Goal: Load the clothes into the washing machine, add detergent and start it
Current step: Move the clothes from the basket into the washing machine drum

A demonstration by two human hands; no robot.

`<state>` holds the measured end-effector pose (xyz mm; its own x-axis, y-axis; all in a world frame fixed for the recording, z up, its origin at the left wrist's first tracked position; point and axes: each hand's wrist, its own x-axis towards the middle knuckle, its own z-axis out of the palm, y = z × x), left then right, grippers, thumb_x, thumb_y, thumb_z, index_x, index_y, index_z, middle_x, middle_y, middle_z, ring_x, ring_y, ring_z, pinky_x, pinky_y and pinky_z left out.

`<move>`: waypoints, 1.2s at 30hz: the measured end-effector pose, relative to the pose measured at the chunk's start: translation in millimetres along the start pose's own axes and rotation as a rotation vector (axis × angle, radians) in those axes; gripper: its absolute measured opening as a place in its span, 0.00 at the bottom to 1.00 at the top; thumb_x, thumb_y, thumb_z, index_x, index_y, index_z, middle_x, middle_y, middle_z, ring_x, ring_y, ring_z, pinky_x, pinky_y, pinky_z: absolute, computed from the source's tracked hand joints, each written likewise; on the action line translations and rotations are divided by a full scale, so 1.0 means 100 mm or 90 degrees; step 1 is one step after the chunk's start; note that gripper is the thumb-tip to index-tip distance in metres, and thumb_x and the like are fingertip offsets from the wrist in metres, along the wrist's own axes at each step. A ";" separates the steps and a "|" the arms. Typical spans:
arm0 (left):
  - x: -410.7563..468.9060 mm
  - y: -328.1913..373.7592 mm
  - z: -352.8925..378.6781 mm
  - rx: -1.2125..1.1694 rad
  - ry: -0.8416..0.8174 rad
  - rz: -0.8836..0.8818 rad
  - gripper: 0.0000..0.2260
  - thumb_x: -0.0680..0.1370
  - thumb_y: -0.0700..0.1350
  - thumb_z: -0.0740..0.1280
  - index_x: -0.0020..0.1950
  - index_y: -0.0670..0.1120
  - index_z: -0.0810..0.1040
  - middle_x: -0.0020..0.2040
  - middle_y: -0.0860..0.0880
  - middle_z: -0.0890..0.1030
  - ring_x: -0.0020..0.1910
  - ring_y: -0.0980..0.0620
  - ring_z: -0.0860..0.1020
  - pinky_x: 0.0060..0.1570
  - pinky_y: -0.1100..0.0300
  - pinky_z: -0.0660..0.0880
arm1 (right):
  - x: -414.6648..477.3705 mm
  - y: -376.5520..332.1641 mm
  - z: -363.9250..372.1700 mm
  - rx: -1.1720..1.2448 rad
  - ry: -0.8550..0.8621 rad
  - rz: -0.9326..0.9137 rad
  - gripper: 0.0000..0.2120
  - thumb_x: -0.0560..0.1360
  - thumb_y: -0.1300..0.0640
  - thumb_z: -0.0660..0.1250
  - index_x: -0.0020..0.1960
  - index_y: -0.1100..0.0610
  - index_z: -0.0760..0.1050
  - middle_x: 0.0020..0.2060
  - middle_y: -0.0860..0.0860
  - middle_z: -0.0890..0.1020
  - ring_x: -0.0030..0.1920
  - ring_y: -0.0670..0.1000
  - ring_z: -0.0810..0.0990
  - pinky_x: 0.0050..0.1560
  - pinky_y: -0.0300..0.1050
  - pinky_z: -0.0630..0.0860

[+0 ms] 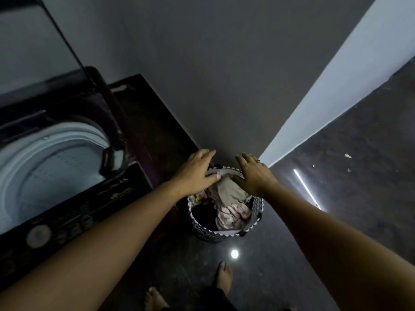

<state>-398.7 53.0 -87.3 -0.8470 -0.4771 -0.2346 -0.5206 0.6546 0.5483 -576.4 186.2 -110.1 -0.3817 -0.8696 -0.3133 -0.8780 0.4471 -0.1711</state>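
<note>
A round laundry basket [225,232] with a zigzag pattern stands on the dark floor to the right of the washing machine [74,212]. It holds clothes: a beige garment [231,191] on top, a pink one [232,214] and something dark [202,213]. My left hand [197,170] reaches over the basket's far rim, fingers straight and thumb touching the rim. My right hand [254,173], a ring on one finger, hovers palm-down with spread fingers over the far rim beside the beige garment. The top-loading machine has its lid [33,52] raised, and its white drum [51,167] shows no clothes.
A dark low ledge [148,117] runs behind and right of the machine along the grey wall. My bare feet [222,277] stand on the glossy floor just before the basket. Lamp reflections shine on the floor. Open floor lies to the right.
</note>
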 end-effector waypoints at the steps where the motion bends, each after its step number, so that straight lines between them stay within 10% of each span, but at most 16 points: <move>1: 0.12 -0.01 0.18 -0.017 -0.005 -0.017 0.36 0.79 0.54 0.69 0.82 0.46 0.56 0.80 0.45 0.59 0.78 0.45 0.58 0.75 0.51 0.62 | 0.07 0.14 0.14 0.008 -0.018 -0.003 0.37 0.78 0.37 0.61 0.80 0.55 0.56 0.79 0.59 0.60 0.77 0.61 0.61 0.74 0.59 0.65; 13: 0.99 -0.96 2.16 -0.220 -0.092 -0.218 0.39 0.74 0.60 0.72 0.80 0.54 0.59 0.78 0.50 0.65 0.76 0.49 0.65 0.74 0.48 0.66 | 0.81 0.90 1.90 0.106 -0.182 -0.019 0.43 0.76 0.37 0.66 0.81 0.55 0.53 0.80 0.58 0.58 0.72 0.66 0.69 0.69 0.58 0.70; 17: 1.13 -1.01 2.50 -0.377 -0.151 -0.341 0.31 0.77 0.43 0.70 0.77 0.49 0.62 0.69 0.53 0.71 0.68 0.53 0.70 0.65 0.56 0.70 | 1.06 0.88 2.33 0.113 -0.160 -0.007 0.48 0.72 0.34 0.69 0.81 0.55 0.50 0.76 0.59 0.62 0.68 0.65 0.72 0.63 0.59 0.74; 22: 1.14 -1.07 2.85 -0.444 -0.098 -0.332 0.15 0.78 0.30 0.62 0.61 0.45 0.74 0.63 0.44 0.79 0.65 0.47 0.76 0.60 0.54 0.75 | 1.22 0.86 2.58 0.080 -0.054 0.016 0.18 0.76 0.50 0.65 0.64 0.55 0.75 0.54 0.60 0.82 0.50 0.63 0.82 0.46 0.52 0.78; 26: 1.06 -1.11 2.98 -0.375 0.020 -0.336 0.18 0.79 0.35 0.64 0.66 0.50 0.71 0.61 0.49 0.75 0.59 0.51 0.75 0.59 0.49 0.76 | 1.12 0.95 2.57 0.391 0.014 0.091 0.13 0.74 0.52 0.61 0.54 0.53 0.81 0.52 0.56 0.82 0.49 0.57 0.81 0.51 0.50 0.78; 30: 0.98 -1.17 3.08 -0.313 -0.101 -0.337 0.25 0.74 0.43 0.69 0.70 0.50 0.70 0.63 0.46 0.79 0.61 0.46 0.78 0.59 0.48 0.78 | 0.89 0.93 2.06 0.862 0.024 0.238 0.11 0.82 0.64 0.59 0.48 0.57 0.80 0.42 0.50 0.85 0.43 0.47 0.83 0.46 0.45 0.80; 36: 0.89 -1.08 2.93 -0.268 -0.132 -0.297 0.34 0.78 0.42 0.71 0.81 0.48 0.60 0.80 0.48 0.63 0.76 0.46 0.64 0.67 0.61 0.65 | 0.58 0.91 1.50 1.102 0.063 0.304 0.12 0.84 0.57 0.61 0.43 0.56 0.77 0.32 0.48 0.84 0.36 0.48 0.83 0.39 0.44 0.81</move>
<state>-449.9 111.8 -402.6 -0.5679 -0.5045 -0.6504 -0.7870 0.1014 0.6085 -634.9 208.2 -284.2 -0.5570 -0.5924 -0.5821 0.5439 0.2695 -0.7947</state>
